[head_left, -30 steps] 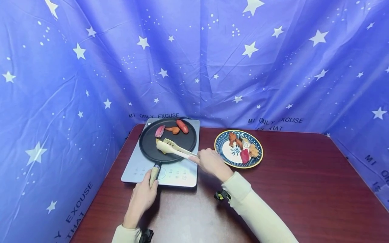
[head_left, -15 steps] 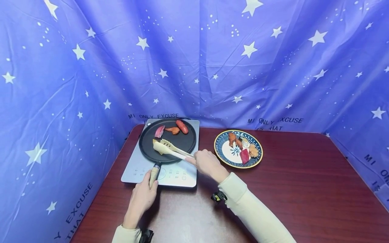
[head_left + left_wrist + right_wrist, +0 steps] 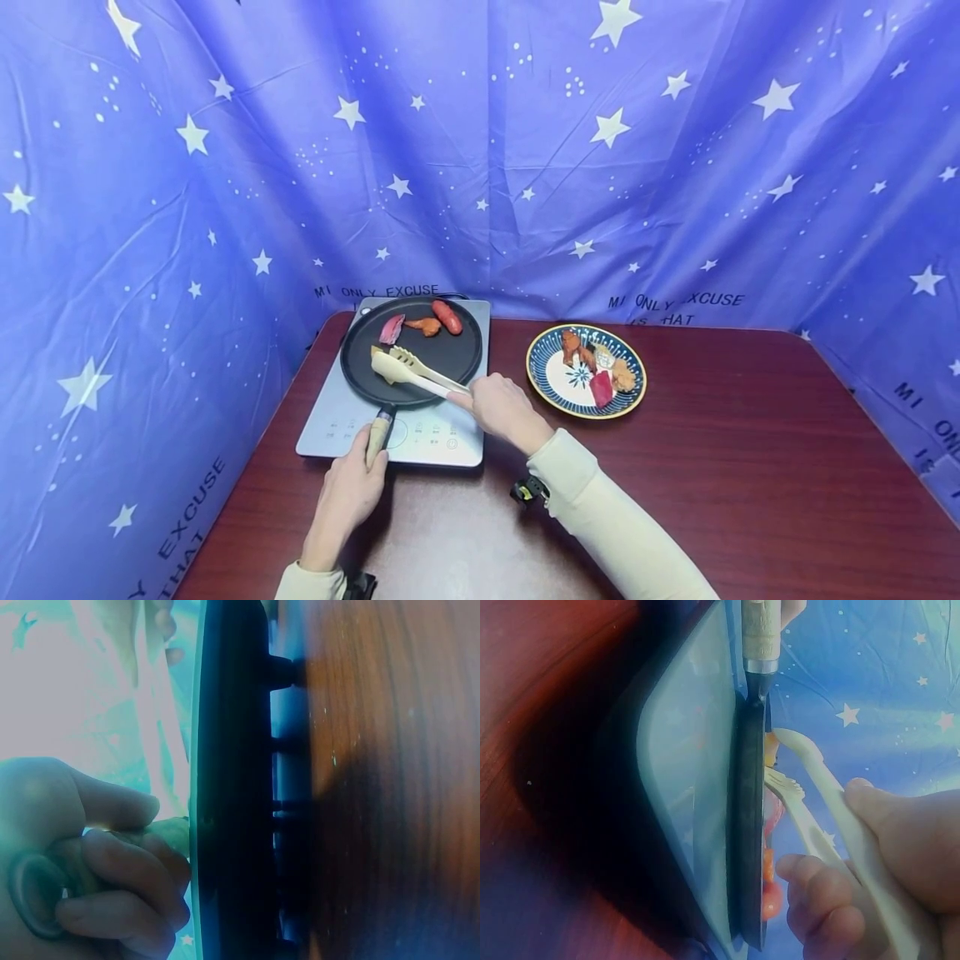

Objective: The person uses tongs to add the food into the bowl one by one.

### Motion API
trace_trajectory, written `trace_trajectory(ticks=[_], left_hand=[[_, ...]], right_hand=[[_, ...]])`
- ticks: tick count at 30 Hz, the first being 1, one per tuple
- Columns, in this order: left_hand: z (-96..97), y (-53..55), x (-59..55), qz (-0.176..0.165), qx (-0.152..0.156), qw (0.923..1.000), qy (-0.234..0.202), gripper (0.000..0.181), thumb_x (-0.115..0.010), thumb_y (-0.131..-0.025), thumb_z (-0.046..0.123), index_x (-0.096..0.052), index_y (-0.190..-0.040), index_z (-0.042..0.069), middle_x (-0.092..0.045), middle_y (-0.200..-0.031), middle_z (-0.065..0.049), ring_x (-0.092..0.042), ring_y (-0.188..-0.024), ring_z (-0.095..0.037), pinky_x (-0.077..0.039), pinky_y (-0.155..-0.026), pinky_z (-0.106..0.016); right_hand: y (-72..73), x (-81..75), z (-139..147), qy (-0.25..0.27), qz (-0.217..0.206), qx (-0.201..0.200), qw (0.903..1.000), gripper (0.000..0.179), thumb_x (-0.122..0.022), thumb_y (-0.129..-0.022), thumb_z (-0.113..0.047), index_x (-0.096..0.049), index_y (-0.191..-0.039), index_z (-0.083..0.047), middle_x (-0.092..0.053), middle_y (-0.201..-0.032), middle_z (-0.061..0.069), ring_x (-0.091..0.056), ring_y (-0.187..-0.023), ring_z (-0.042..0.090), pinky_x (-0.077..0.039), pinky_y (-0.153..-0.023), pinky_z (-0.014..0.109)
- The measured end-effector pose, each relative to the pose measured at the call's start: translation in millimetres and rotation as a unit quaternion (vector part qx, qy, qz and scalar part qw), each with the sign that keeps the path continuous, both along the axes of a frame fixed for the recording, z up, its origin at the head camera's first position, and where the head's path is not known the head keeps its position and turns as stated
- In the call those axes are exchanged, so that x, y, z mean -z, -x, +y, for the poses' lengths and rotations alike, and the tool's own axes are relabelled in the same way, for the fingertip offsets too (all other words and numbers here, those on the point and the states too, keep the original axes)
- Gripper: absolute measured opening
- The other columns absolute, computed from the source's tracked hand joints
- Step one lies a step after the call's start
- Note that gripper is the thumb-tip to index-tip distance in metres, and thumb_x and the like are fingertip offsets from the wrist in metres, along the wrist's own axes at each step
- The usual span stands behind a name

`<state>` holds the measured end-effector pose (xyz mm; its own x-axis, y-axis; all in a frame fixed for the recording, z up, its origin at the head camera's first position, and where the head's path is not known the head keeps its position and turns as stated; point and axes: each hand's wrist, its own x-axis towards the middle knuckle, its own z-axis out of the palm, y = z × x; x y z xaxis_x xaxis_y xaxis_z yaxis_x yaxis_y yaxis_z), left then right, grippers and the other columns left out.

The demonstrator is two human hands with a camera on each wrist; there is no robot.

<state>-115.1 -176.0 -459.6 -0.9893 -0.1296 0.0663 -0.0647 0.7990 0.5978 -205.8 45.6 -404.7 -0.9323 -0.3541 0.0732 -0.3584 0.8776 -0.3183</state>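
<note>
My left hand (image 3: pixel 348 492) grips the wooden handle (image 3: pixel 378 437) of a flat black frying pan (image 3: pixel 457 358). My right hand (image 3: pixel 510 412) holds cream-coloured tongs (image 3: pixel 427 381), their slotted ends low over the pan's left front part. A yellowish food piece (image 3: pixel 770 750) is at the tong ends, mostly hidden by them; whether it is pinched I cannot tell. Behind the tongs in the pan lie a pink-and-white slice (image 3: pixel 392 330), an orange-brown meat piece (image 3: pixel 425 327) and a scored red sausage (image 3: pixel 447 317).
The pan sits on a silver induction cooker (image 3: pixel 318 439) at the table's left. Right of it stands a blue-patterned plate (image 3: pixel 558 381) bearing brown pieces (image 3: pixel 572 346), a dark red slice (image 3: pixel 602 388) and a tan piece (image 3: pixel 622 377). A starry blue curtain (image 3: pixel 450 225) encloses the table.
My right hand and the tongs have shifted left across the pan, and the yellowish piece has moved left with them. My left hand and the pan stay in place.
</note>
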Motion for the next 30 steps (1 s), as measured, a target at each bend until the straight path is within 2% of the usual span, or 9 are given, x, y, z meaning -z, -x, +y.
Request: trace_trajectory(ticks=[10, 18, 25, 30], left_hand=[[-0.4, -0.6, 0.0, -0.014, -0.008, 0.9999, -0.002, 0.054, -0.053, -0.092, 0.023, -0.040, -0.141, 0.005, -0.063, -0.094, -0.025, -0.060, -0.073, -0.033, -0.044, -0.063, -0.050], [0.9, 0.9, 0.3, -0.010, -0.007, 0.9999, -0.002, 0.053, -0.054, -0.092, 0.023, -0.041, -0.141, 0.008, -0.062, -0.084, -0.020, -0.059, -0.068, -0.030, -0.044, -0.060, -0.048], [1.8, 0.7, 0.1, -0.004, -0.004, 1.0000, -0.006, 0.053, -0.054, -0.092, 0.023, -0.041, -0.140, 0.006, -0.063, -0.093, -0.025, -0.061, -0.073, -0.033, -0.044, -0.063, -0.050], [1.7, 1.3, -0.3, -0.005, -0.005, 1.0000, -0.005, 0.053, -0.054, -0.092, 0.023, -0.041, -0.140, 0.006, -0.063, -0.091, -0.024, -0.060, -0.072, -0.033, -0.044, -0.063, -0.050]], right_hand=[[4.0, 2.8, -10.0, -0.009, -0.001, 0.005, 0.9999, 0.053, -0.048, -0.093, -0.053, -0.052, -0.058, -0.014, -0.049, -0.054, 0.003, -0.048, -0.047, 0.020, -0.037, -0.041, 0.035], [3.9, 0.7, -15.1, -0.009, 0.004, 0.015, 0.9998, 0.053, -0.050, -0.092, -0.054, -0.052, -0.058, -0.013, -0.049, -0.056, 0.004, -0.050, -0.048, 0.021, -0.039, -0.043, 0.037], [3.0, -0.9, -17.9, -0.008, -0.007, 0.022, 0.9997, 0.051, -0.050, -0.092, -0.054, -0.052, -0.060, -0.014, -0.049, -0.057, 0.004, -0.050, -0.050, 0.021, -0.039, -0.045, 0.037], [2.3, -1.2, -18.4, 0.003, -0.013, 0.022, 0.9997, 0.049, -0.051, -0.092, -0.053, -0.052, -0.063, -0.013, -0.049, -0.057, 0.004, -0.049, -0.049, 0.020, -0.039, -0.044, 0.036]])
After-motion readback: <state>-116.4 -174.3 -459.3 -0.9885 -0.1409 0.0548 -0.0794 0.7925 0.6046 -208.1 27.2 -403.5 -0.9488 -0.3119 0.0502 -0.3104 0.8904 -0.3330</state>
